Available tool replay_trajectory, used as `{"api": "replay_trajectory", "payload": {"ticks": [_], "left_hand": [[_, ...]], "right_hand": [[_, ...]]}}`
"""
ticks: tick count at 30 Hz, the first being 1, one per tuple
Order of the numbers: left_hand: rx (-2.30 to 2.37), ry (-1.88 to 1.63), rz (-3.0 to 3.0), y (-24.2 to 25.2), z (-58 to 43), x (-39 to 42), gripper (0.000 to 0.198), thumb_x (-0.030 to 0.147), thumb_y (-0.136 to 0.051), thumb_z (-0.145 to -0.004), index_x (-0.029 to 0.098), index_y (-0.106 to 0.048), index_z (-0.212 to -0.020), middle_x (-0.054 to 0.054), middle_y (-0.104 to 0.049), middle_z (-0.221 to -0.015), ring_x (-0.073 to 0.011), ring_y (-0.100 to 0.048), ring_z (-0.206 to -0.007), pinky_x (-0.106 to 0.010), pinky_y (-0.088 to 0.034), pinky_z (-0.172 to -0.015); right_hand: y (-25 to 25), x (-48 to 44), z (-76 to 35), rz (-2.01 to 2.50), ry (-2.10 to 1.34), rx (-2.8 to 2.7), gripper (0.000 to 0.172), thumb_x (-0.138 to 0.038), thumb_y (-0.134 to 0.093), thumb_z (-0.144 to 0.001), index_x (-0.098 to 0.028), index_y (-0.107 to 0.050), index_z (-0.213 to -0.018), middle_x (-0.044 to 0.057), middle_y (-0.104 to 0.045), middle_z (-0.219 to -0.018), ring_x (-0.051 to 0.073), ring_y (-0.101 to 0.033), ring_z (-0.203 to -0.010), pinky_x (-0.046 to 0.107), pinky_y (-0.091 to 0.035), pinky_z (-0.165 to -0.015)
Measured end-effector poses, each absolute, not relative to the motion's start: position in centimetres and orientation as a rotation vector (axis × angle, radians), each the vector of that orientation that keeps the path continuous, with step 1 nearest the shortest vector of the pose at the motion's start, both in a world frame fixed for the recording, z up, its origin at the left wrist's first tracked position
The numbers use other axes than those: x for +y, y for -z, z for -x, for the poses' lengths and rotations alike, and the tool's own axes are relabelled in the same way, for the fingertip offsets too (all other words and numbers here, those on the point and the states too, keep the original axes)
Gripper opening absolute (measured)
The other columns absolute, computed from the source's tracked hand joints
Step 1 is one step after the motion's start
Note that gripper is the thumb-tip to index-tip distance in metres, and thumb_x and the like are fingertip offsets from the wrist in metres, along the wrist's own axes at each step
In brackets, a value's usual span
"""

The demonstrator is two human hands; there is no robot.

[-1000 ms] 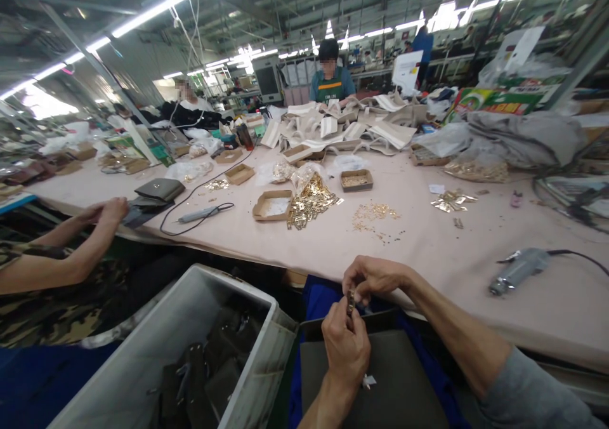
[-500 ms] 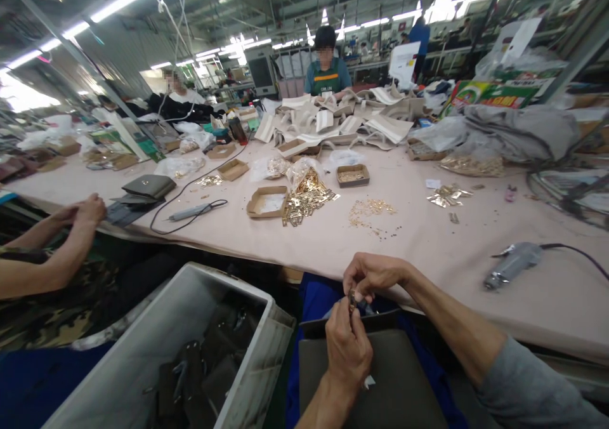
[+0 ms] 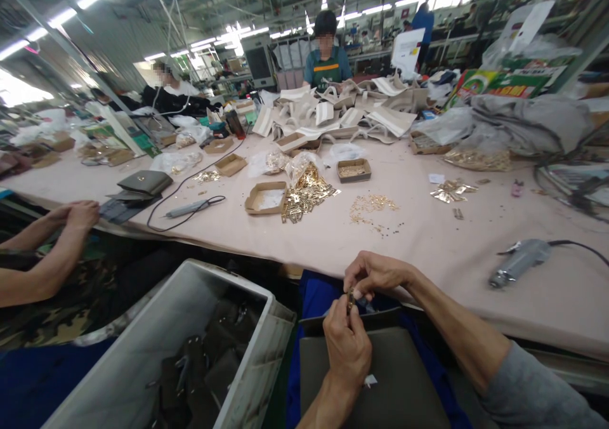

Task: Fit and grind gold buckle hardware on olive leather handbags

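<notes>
Between the fingertips of both hands is a small gold metal fitting [image 3: 351, 300], partly covered by the fingers. My left hand [image 3: 348, 340] pinches it from below, and my right hand [image 3: 378, 275] pinches it from above. Under them a dark olive-grey flat piece, like a bag panel [image 3: 404, 372], lies across my lap over blue cloth [image 3: 316, 292]. A scrap of white [image 3: 370, 380] sits on the panel beside my left wrist.
A grey power screwdriver [image 3: 521, 263] with a cord lies on the table at right. Gold metal plates [image 3: 307, 194] and small gold pieces [image 3: 373, 208] are heaped mid-table. A grey bin [image 3: 280, 334] of dark pieces stands at left. A co-worker's hands [image 3: 78, 215] are at far left.
Both hands stay together on the gold fitting, with only slight finger movement. The camera view has shifted a little; the table things stay in place.
</notes>
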State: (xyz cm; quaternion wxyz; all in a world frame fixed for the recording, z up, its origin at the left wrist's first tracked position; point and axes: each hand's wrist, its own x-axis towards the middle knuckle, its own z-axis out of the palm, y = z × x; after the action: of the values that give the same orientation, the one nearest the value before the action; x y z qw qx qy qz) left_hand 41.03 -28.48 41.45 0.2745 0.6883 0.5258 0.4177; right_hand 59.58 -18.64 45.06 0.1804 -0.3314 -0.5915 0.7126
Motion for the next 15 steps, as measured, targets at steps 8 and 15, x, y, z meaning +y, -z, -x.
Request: {"api": "replay_trajectory", "payload": {"ticks": [8,15], "left_hand": [[1.479,-1.140,-2.017,-40.1,-42.2,-28.4,0.035,0.010,-0.043,-0.097,0.009,-0.063,-0.125,-0.018,-0.071,-0.099,-0.0295,-0.070,-0.088,-0.040,-0.057,-0.077],[1.515,-1.080,-2.045,-40.5,-42.5,-28.4,0.039,0.013,-0.038,-0.098,0.001,-0.062,-0.126,-0.025,-0.069,-0.101,-0.0326,-0.071,-0.091,-0.042,-0.056,-0.078]], "right_hand": [[-44.6,-18.9,-59.6,0.919,-1.917,-1.670,0.035,-0.034,-0.078,-0.079,-0.010,-0.079,-0.105,0.007,-0.070,-0.081,0.011,-0.059,-0.057,0.020,-0.047,-0.054],[-44.8,-19.2,-59.7,0.929,-1.807,-1.761,0.036,-0.039,-0.074,-0.082,-0.011,-0.079,-0.105,0.006,-0.068,-0.079,0.012,-0.055,-0.060,0.022,-0.045,-0.056]]}}
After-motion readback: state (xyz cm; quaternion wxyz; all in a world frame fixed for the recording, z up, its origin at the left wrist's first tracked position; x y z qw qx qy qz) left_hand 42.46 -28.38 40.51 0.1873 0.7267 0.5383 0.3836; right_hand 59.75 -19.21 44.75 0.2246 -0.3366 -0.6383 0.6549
